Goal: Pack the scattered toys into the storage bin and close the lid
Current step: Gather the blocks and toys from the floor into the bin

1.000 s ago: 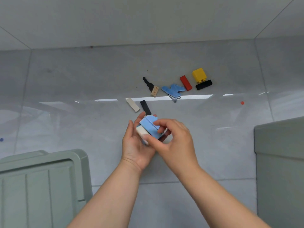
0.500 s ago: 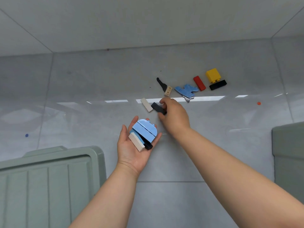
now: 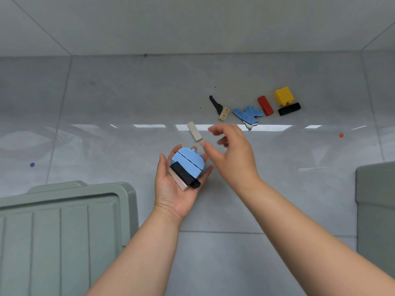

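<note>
toys: blue, black, beige pieces (image 3: 186,165) stacked in left hand (image 3: 178,182), palm cupped under them
right hand (image 3: 230,154): grip loose, empty, just above the stack
beige bar (image 3: 194,131): on floor, beside right fingertips (image 3: 210,129)

A stack of toy pieces (image 3: 187,166) is lying in an upturned palm: two light blue rounded slabs, a black bar and a beige bar side by side. On the floor, a beige bar (image 3: 194,131) is lying alone. Beyond it are sitting a black flat shape (image 3: 215,104) touching a tan two-hole brick (image 3: 224,114), a blue flat cut-out (image 3: 248,114), a red brick (image 3: 265,105), a yellow block (image 3: 283,96) and a black brick (image 3: 289,108). The grey-green lid (image 3: 64,227) is lying at lower left, the bin (image 3: 376,210) at right.
</note>
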Available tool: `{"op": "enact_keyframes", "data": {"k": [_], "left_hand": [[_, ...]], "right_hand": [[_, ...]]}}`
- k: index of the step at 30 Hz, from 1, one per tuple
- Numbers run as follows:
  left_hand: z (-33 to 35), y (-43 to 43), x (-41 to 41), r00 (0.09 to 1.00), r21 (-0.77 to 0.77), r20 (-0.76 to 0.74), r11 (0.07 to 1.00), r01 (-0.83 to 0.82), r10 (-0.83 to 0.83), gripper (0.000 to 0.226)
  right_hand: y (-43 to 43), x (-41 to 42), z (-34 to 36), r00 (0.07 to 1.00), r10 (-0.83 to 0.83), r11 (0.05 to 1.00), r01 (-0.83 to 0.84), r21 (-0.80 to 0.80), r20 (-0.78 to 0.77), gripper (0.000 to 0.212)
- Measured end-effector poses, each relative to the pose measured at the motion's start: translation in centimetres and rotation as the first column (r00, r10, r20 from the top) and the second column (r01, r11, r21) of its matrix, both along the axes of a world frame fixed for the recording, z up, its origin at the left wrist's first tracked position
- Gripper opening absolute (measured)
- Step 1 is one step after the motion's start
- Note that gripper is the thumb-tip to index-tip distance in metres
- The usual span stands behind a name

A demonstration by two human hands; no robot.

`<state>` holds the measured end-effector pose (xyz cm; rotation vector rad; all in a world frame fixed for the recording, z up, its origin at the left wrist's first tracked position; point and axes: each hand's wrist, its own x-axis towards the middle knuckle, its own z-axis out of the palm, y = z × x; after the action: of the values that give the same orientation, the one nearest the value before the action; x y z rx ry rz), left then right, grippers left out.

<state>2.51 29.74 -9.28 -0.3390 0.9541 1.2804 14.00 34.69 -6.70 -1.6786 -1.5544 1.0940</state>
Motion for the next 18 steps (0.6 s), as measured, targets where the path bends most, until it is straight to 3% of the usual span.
{"op": "enact_keyframes", "data": {"k": [5,7,9,11,14,16,18], "left_hand": [[0.3,-0.6,-0.8,1.000,-0.004,-0.017,1.000,-0.017,0.017,0.041],[0.5,-0.7,-1.3,0.999,-0.016,-0.032,1.000,-0.021,0.020,0.041],[0.6,-0.7,-2.0,0.999,-0.030,-0.044,0.999,-0.023,0.022,0.045],[0.5,-0.5,-2.6,0.999,-0.044,-0.042,0.999,-0.031,0.029,0.049],[0.2,0.2,-3.1,0.998,-0.028,-0.010,0.997,-0.067,0.067,0.057],[0.1,0.6,-3.1,0.997,-0.002,-0.003,0.997,-0.073,0.073,0.057],[0.2,0.9,-3.0,0.998,0.027,0.011,0.997,-0.066,0.065,0.053]], "right_hand": [[4.7,-2.9,-4.0,0.901,0.324,0.945,-0.297,-0.135,0.287,0.054],[5.0,-3.6,-5.2,0.854,0.383,0.924,-0.355,-0.143,0.351,0.047],[4.9,-3.3,-5.5,0.911,0.303,0.953,-0.279,-0.122,0.280,0.037],[3.8,-3.0,-4.4,0.983,0.158,0.981,-0.146,-0.126,0.089,0.033],[-0.2,-3.5,-0.4,0.970,0.044,0.992,-0.071,-0.108,-0.238,0.035],[-2.9,-4.0,1.7,0.945,0.125,0.985,-0.155,-0.080,-0.302,0.037],[-3.6,-3.7,2.1,0.958,0.140,0.987,-0.156,-0.044,-0.249,0.032]]}}
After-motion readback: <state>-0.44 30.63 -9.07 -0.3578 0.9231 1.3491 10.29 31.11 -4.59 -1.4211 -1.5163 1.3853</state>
